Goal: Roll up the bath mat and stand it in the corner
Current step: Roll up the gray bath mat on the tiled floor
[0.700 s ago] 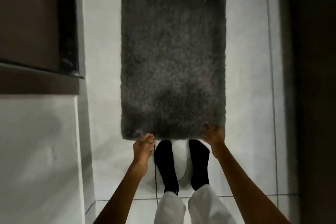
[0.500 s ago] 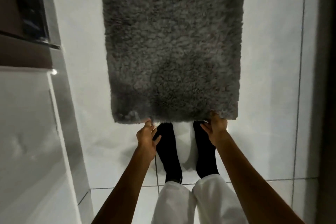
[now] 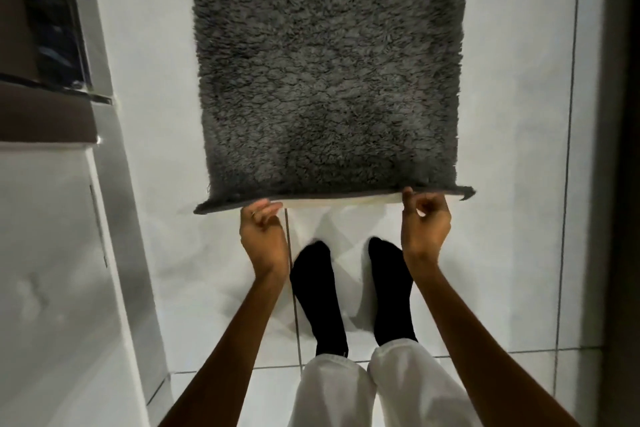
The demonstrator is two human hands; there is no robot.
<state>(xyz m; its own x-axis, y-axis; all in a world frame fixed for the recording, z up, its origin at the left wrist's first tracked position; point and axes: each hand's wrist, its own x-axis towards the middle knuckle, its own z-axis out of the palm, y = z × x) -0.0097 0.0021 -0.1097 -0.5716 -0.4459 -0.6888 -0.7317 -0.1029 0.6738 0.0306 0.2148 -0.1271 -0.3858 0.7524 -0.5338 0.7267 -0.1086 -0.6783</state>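
No text, label, brand, number or sign can be read anywhere in the view.

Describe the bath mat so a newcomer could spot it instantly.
Start at the white tiled floor. The bath mat lies ahead of the black-socked feet, its near edge lifted by the left hand and right hand. It is the only shaggy dark grey thing there.
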